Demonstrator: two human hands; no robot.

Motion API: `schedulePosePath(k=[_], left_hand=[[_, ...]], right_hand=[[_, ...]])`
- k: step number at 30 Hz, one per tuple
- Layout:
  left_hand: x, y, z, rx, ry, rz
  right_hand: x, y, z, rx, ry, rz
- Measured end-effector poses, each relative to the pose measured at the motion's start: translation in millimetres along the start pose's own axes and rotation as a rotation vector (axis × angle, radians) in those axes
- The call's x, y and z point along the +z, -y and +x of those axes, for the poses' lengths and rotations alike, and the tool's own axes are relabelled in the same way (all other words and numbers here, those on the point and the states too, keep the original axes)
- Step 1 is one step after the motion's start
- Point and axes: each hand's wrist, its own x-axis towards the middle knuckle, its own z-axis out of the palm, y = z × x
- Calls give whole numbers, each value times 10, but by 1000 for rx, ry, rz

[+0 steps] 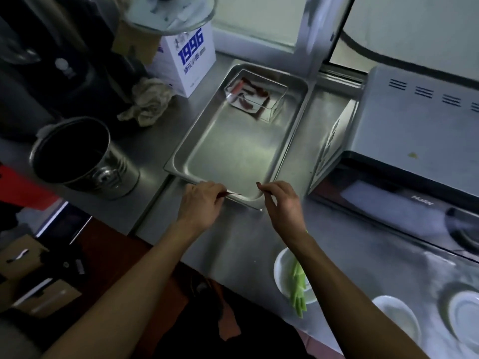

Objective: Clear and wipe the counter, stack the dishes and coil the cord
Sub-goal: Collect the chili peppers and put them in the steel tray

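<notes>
A steel tray lies on the steel counter, with a clear box of dried red chili pieces in its far end. At the tray's near rim my left hand pinches a thin red sliver. My right hand has its fingers curled at the tray's near right corner. A crumpled rag sits left of the tray. A white dish with green vegetable strips, a white bowl and a plate stand near the front right edge.
A steel bucket stands at the left. A white "1996" box sits behind the rag, under a glass lid. A grey countertop oven fills the right, with a stove burner in front of it.
</notes>
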Motion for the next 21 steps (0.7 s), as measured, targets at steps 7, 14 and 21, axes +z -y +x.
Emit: schedulePosePath(k=[7,14,21], left_hand=[[124,132,508,64,58,-53],[208,488,1126,146,116,-199],[257,658,1786,125,127,-360]], right_hand=[[144,-121,232,90,-40,-26],[288,10,612,185,-86,-134],[403,109,1058,316,-198,-199]])
